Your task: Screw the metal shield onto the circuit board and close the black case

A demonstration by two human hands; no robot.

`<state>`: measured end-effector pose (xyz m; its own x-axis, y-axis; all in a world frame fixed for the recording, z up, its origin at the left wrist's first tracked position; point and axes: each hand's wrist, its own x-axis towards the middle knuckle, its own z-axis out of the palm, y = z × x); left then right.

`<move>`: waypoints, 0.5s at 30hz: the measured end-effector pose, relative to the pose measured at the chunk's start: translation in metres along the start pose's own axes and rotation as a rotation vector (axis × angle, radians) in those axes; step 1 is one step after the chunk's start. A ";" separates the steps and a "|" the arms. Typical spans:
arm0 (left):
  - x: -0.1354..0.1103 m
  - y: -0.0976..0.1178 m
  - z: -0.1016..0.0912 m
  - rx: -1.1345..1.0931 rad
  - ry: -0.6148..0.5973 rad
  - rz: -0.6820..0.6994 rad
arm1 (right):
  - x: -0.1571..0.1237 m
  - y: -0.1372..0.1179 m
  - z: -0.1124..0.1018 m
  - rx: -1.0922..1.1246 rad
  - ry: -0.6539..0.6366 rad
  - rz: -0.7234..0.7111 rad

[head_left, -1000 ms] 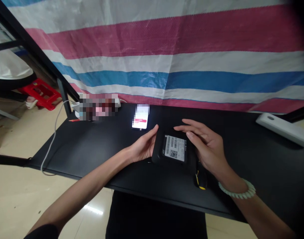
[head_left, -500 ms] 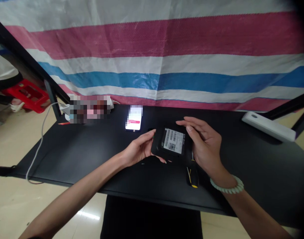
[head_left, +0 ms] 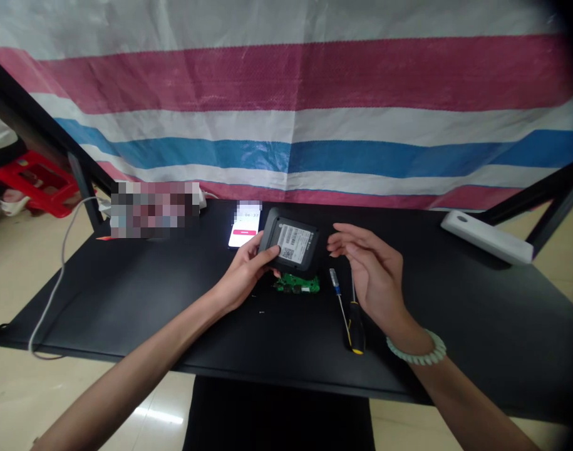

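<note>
My left hand (head_left: pixel 251 266) grips a black plastic device casing (head_left: pixel 273 233) by its left edge, thumb on top. A white label (head_left: pixel 296 245) with barcodes faces up on it. Below the casing, partly covered by it, a green circuit board (head_left: pixel 297 285) lies on the table. My right hand (head_left: pixel 373 269) hovers to the right of the casing, apart from it, fingers loosely bent with nothing visible in them. Beneath that hand lie a screwdriver with a blue and clear handle (head_left: pixel 334 280) and one with a black and yellow handle (head_left: pixel 356 329).
A lit phone (head_left: pixel 245 228) lies behind my left hand on the black table (head_left: pixel 173 319). A white oblong device (head_left: pixel 487 238) stands at the right rear. Small screws (head_left: pixel 262 312) lie near the middle. A white cable (head_left: pixel 56 294) hangs over the left side, near a red stool (head_left: pixel 39 181).
The casing has moved left and up in my left hand, uncovering the green board and blue screwdriver. My right hand has come away from the casing.
</note>
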<state>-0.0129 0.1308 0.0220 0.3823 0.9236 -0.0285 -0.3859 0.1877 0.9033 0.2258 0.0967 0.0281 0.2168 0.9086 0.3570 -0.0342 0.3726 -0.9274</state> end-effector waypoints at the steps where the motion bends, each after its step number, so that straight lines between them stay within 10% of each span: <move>1: -0.001 0.001 0.000 0.015 -0.008 0.002 | -0.001 0.000 0.000 -0.016 -0.006 -0.007; 15: 0.001 -0.001 0.004 -0.008 0.159 0.007 | -0.008 -0.012 0.003 -0.234 -0.074 -0.034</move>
<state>-0.0091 0.1301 0.0223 0.2417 0.9661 -0.0906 -0.3953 0.1833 0.9001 0.2217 0.0854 0.0365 0.1418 0.9106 0.3881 0.2010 0.3575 -0.9121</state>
